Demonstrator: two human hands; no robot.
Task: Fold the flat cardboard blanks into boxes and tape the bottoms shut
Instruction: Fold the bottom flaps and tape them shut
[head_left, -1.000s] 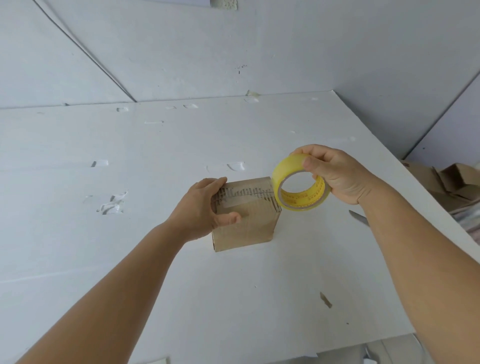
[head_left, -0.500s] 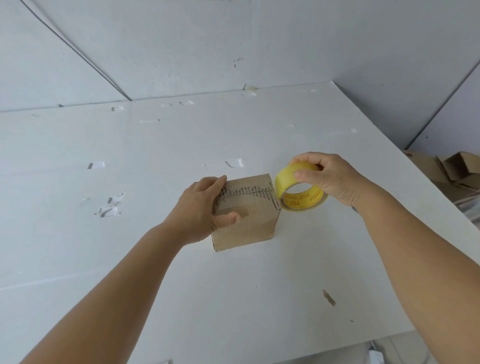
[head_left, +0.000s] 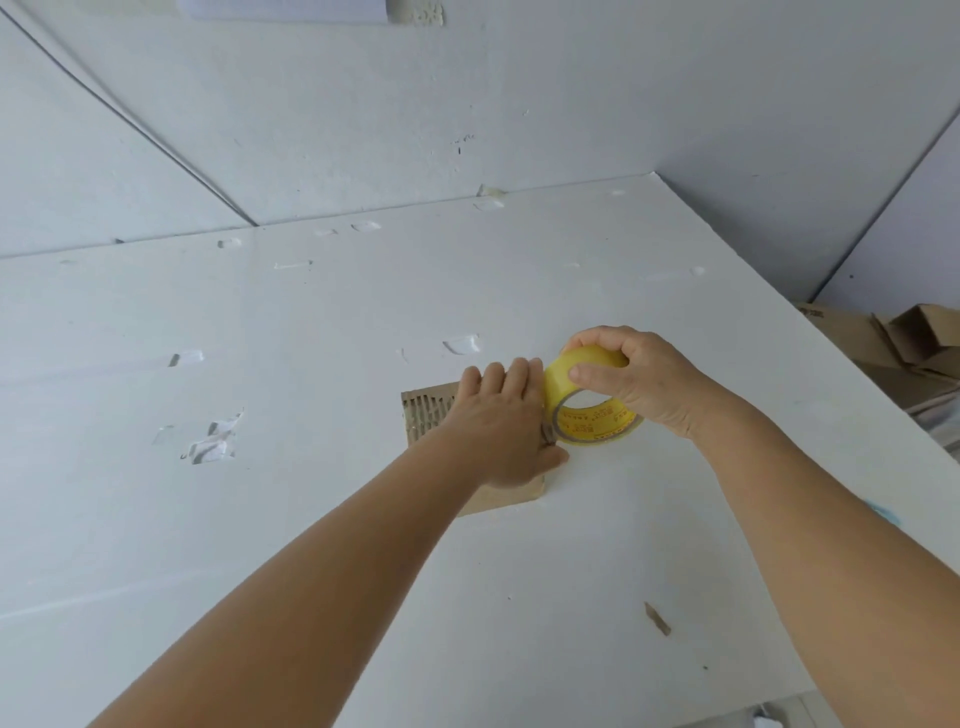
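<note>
White foam board forms the table (head_left: 311, 519), with a brown cardboard scrap (head_left: 657, 618) lying on its near right part. Farther in, a small cardboard box (head_left: 426, 418) stands on the table. The left hand (head_left: 506, 423) lies flat on top of the box, fingers straight and together. Just right of it, touching the box's right edge, the right hand (head_left: 641, 382) pinches a yellow tape roll (head_left: 589, 400) between thumb and fingers. Beyond the table's right edge lie folded cardboard pieces (head_left: 904, 343).
</note>
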